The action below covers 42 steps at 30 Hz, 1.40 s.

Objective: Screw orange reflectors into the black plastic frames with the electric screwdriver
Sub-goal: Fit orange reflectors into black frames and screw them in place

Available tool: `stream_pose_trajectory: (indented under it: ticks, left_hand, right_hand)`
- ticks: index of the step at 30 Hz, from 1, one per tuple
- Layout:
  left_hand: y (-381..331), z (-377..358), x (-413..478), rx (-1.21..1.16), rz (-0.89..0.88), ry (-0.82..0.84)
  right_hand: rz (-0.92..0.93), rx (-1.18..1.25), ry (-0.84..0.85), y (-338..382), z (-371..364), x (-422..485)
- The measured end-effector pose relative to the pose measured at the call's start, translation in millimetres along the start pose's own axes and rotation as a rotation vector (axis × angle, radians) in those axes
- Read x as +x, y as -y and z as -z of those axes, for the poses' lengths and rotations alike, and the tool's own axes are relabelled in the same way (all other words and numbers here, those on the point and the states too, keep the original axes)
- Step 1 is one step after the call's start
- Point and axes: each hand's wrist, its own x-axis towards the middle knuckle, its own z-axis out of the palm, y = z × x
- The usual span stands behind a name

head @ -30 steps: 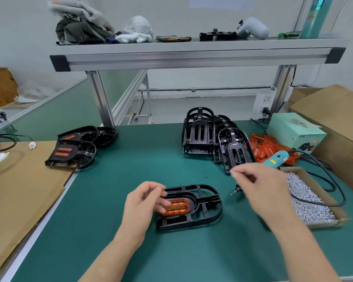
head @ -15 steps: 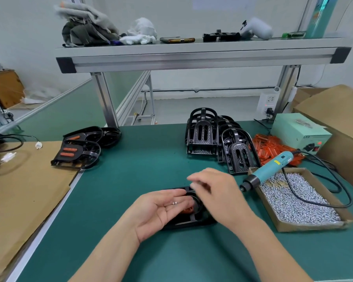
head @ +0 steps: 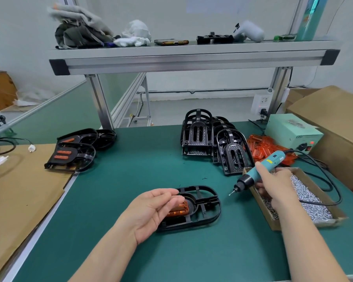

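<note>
Picked up within the last half second: the screwdriver (head: 270, 161), off the screw box (head: 275, 223), now wrapped firmly in the right hand (head: 277, 186), bit aimed down and left at the black frame (head: 208, 202) but well apart from it. Probably ready for driving next. Over the frame's left end, on the green mat (head: 130, 180): the left hand (head: 151, 210), fingers loosely curled above the seated orange reflector (head: 180, 209). Cannot tell whether pinching a screw; half the reflector hidden, screw holes too

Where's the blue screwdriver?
Head view, right side: the right hand holds the screwdriver over the screw box, its tip pointing toward the black frame.
</note>
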Motion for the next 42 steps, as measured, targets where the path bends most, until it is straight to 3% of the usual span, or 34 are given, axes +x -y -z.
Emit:
stream_pose_trajectory:
  ticks: [6, 13, 25, 31, 42]
  left_hand:
    - [0, -2, 0, 0.07, 0.021, -0.035]
    - [-5, 1, -6, 0.0, 0.044, 0.149]
    - [3, -8, -12, 0.098, 0.025, 0.072]
    - [3, -12, -11, 0.122, -0.01, -0.029]
    - [1, -11, -18, 0.151, -0.022, 0.047]
  right_hand:
    - [-0.027, 0.137, 0.026, 6, -2, 6]
    - [-0.138, 0.369, 0.037, 7, 0, 2]
    - [0.034, 0.99, 0.213, 41, -13, -54]
    - [0.088, 0.983, 0.393, 54, -29, -81]
    - [0.256, 0.943, 0.3, 56, -74, -110]
